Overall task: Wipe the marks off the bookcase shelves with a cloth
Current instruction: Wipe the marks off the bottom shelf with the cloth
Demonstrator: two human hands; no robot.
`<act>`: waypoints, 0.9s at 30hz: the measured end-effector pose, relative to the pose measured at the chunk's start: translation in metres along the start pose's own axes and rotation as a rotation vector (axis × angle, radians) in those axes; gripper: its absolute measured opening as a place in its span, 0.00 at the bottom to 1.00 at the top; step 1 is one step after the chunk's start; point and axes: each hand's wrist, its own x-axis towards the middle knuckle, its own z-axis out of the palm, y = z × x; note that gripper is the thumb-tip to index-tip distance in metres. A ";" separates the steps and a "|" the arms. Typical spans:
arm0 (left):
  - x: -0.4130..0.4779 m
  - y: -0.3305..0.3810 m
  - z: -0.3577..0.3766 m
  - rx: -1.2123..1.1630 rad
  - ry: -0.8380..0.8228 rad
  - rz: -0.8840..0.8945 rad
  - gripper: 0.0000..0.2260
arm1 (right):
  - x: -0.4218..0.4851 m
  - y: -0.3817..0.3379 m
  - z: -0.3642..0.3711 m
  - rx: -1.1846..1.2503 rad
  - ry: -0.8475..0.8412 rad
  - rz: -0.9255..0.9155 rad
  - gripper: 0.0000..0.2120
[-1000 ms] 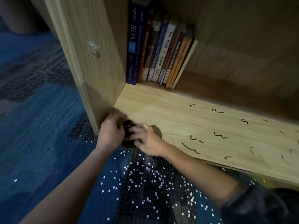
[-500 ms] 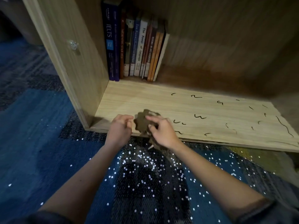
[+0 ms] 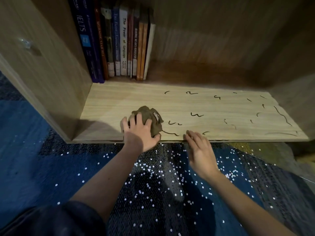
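Note:
A crumpled brown cloth point(image 3: 152, 118) lies on the light wooden bottom shelf point(image 3: 117, 101) near its front edge. My left hand point(image 3: 138, 133) lies over the cloth and grips it, fingers spread on top and thumb tucked under its right side. Several black squiggly marks point(image 3: 196, 114) run across the shelf from just right of the cloth to the far right end. My right hand point(image 3: 201, 150) hovers with straight fingers at the shelf's front edge, right of the cloth, its fingertips beside a long mark and holding nothing.
A row of upright books point(image 3: 119, 45) stands at the back left of the shelf against the bookcase's left side panel point(image 3: 42, 65). Blue carpet point(image 3: 30, 150) lies in front. Dark sequinned fabric point(image 3: 162, 184) covers my lap below the hands.
The right hand has let go of the cloth and drawn back to the right. The left hand now holds the cloth alone, further onto the shelf. The camera swung right.

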 end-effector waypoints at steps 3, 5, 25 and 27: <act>0.003 0.003 -0.001 0.020 0.032 0.068 0.28 | -0.005 0.012 0.010 -0.079 -0.048 -0.022 0.35; -0.002 0.003 0.000 0.038 0.031 0.212 0.24 | -0.003 0.012 0.013 -0.067 -0.023 -0.030 0.34; -0.016 -0.008 0.006 -0.024 0.017 0.079 0.18 | -0.002 0.018 0.024 0.062 0.215 -0.027 0.29; -0.018 -0.004 0.006 -0.047 0.033 0.061 0.20 | -0.002 0.016 0.025 0.089 0.228 -0.016 0.29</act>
